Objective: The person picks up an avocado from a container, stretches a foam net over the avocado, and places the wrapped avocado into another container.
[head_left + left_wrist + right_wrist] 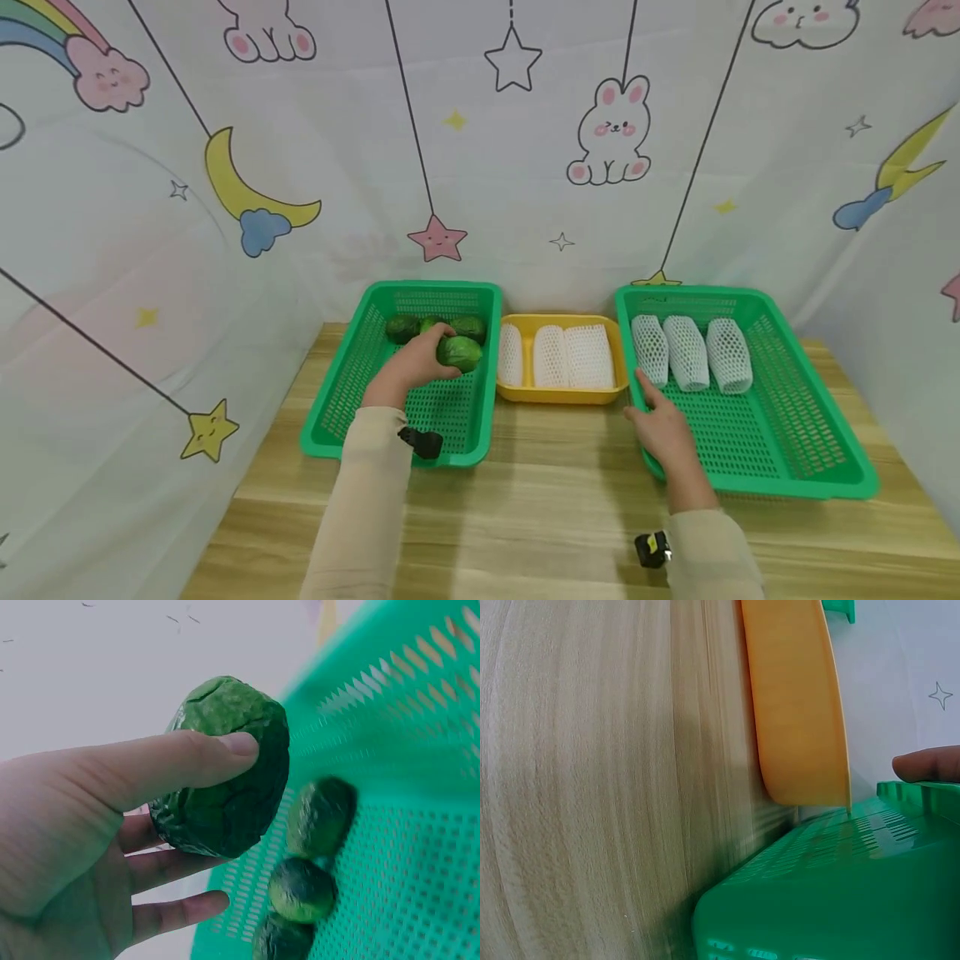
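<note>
My left hand [422, 360] grips a green oval fruit [217, 769] with a wrinkled, shiny skin, thumb across one side and fingers behind it. In the head view this fruit is over the left green basket [330, 417]. Three similar fruits lie at the back of that basket, one of them a dark green fruit [321, 817]. My right hand [666, 429] is at the left rim of the right green basket [795, 483], fingers extended along it. One finger [928, 764] shows just above that rim in the right wrist view.
Between the baskets stands a yellow tray [558, 397] with white foam net sleeves [588, 357]. Three rounded white foam net sleeves [686, 354] lie at the back left of the right basket. A wooden table [540, 500] bears everything, with a patterned cloth [360, 167] behind.
</note>
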Demonstrator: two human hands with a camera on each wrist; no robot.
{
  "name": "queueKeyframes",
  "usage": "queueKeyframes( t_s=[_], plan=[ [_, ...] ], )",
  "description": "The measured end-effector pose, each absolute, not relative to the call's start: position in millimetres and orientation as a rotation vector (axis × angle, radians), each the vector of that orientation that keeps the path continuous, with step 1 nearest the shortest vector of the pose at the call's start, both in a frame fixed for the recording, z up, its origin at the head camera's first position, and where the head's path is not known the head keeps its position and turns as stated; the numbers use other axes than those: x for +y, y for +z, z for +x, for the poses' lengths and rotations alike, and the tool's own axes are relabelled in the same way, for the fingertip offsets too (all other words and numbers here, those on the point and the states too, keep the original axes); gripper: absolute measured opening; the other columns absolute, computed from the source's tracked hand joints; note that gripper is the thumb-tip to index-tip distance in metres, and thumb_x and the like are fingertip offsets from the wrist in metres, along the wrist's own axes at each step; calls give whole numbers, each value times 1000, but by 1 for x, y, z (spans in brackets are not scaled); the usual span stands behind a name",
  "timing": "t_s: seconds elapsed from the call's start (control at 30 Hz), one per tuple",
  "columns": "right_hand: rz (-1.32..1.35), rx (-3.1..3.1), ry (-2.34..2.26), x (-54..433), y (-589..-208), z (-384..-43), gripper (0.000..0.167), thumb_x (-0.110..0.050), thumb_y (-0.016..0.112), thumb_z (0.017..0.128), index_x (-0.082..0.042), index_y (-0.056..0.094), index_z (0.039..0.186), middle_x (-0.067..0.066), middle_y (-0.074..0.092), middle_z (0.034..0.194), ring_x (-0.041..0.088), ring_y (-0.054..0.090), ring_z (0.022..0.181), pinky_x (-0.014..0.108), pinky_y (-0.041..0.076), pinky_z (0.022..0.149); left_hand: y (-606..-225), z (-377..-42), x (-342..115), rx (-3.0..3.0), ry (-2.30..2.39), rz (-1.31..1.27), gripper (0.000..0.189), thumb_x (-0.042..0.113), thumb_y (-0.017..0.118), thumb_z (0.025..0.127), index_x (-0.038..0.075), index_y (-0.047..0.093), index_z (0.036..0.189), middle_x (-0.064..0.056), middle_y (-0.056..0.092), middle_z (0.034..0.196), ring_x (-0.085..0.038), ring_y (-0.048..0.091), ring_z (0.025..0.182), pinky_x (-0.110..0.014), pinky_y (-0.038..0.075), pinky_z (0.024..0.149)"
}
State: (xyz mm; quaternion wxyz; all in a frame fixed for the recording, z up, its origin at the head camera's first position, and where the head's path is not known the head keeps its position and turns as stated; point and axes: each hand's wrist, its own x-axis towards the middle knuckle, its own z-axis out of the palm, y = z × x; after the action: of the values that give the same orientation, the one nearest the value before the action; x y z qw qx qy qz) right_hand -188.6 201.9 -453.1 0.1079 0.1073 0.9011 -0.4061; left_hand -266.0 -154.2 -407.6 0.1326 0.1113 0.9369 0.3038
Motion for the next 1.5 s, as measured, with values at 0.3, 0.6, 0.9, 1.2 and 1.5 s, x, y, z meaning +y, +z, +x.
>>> queueKeyframes(
  t_s=[0.3,0.6,0.9,1.2,1.5],
  plan=[
    [304,2669,-1188,203,-456,-189,68,-25,49,92,-24,13,150,31,30,141,47,27,127,59,25,99,-400,-246,-116,2743,1071,381,62,25,74,81,11,43,132,-11,47,129,-27,50,109,-44,43,89],
    [300,2670,-1181,203,-454,-191,68,-27,49,93,-24,12,150,31,29,141,47,27,127,59,25,100,-407,-221,-76,2586,1270,469,66,31,69,84,10,36,138,-12,44,131,-28,50,109,-41,46,85],
    [275,2663,-1193,204,-452,-189,67,-28,48,94,-24,11,150,31,28,141,48,26,128,60,24,100,-432,-203,-32,2583,1314,413,63,33,67,85,11,38,137,-9,47,129,-24,52,108,-38,45,87],
    [289,2649,-1217,202,-452,-188,67,-28,47,94,-25,11,150,30,28,142,47,27,128,59,26,99,-465,-189,-8,2643,1259,266,60,30,71,83,16,43,134,-11,39,121,-29,53,104,-43,46,83],
    [299,2640,-1239,202,-452,-187,67,-29,47,94,-26,11,150,30,28,142,46,26,128,60,26,99,-495,-189,-1,2644,1171,257,59,25,75,79,16,47,130,-8,42,111,-28,53,103,-42,45,84]
  ],
)
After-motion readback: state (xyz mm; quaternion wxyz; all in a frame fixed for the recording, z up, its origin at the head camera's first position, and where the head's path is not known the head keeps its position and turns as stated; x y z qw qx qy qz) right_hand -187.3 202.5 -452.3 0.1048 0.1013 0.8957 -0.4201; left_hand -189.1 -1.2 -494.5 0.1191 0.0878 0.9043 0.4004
